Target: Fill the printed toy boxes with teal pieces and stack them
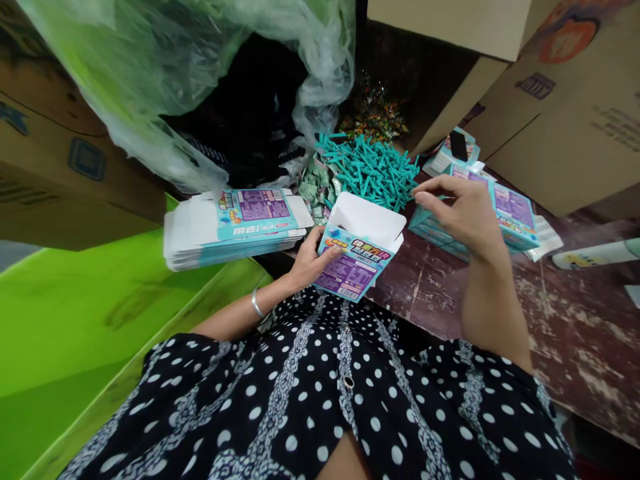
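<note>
My left hand (313,260) grips a small teal and purple carton (357,257) by its left side, with the white top flaps open. My right hand (457,213) hovers just right of the carton, fingers curled with thumb and forefinger pinched near the pile of teal plastic sticks (373,170). Whether anything is pinched between those fingers is too small to see. A stack of flat unfolded cartons (235,227) lies to the left of my left hand.
A clear and green plastic bag (190,80) with dark contents sits behind the stack. Folded cartons (515,213) lie under and beyond my right hand. Cardboard boxes (565,100) stand at the right and left. Wrapped sweets (373,113) lie at the back. A green surface (75,313) is at left.
</note>
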The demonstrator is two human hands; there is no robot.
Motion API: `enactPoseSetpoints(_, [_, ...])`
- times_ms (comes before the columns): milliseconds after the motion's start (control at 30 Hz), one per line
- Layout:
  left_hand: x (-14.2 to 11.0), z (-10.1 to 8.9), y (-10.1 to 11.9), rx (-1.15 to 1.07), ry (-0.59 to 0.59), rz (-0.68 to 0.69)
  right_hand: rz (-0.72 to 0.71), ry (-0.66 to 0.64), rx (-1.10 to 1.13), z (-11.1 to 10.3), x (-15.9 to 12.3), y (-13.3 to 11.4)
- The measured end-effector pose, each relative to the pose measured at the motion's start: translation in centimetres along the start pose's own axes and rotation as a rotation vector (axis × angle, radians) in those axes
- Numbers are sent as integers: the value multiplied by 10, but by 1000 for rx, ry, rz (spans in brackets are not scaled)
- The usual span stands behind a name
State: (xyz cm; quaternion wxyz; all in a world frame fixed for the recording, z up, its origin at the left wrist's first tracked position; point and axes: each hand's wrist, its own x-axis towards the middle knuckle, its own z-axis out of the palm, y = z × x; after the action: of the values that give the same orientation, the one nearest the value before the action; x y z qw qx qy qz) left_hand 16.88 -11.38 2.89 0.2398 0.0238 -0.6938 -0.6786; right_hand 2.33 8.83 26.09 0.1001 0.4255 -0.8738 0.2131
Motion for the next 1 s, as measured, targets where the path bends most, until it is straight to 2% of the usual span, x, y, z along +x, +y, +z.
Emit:
enactPoseSetpoints(67, [-4, 0, -3, -12, -39, -13, 31, 37, 9, 0, 5, 22])
enactPoseSetpoints(133, [-6, 1, -8, -32, -92, -55, 71, 29, 14, 10, 9, 45])
enactPoseSetpoints(233, [-5, -1, -17, -75, -24, -111, 158, -2, 81, 37, 7, 69])
enactPoseSetpoints(333, [-3, -6, -24, -95, 71, -142, 295, -80, 348, 72, -12, 72])
enactPoseSetpoints(400, [-5, -8, -30, -111, 86, -173, 345, -72, 456, 94, -29, 70])
enactPoseSetpoints(500, [-15, -6, -38, -134, 36, -256, 357, 35, 414, 117, -43, 74])
enactPoseSetpoints(567, [-22, -2, -44, -130, -29, -309, 342, 116, 313, 128, -39, 85])
enactPoseSetpoints(667, [-28, 5, -51, -111, -55, -347, 271, 170, 102, 137, -11, 105])
enactPoseSetpoints(767, [-26, 7, -56, -94, -37, -351, 203, 167, -4, 142, 32, 119])
enactPoseSetpoints(900, [-15, 3, -64, -87, -76, -326, 106, 216, -20, 146, 106, 121])
enactPoseSetpoints(1000, [-5, 1, -70, -82, -73, -291, 82, 186, -68, 148, 167, 117])
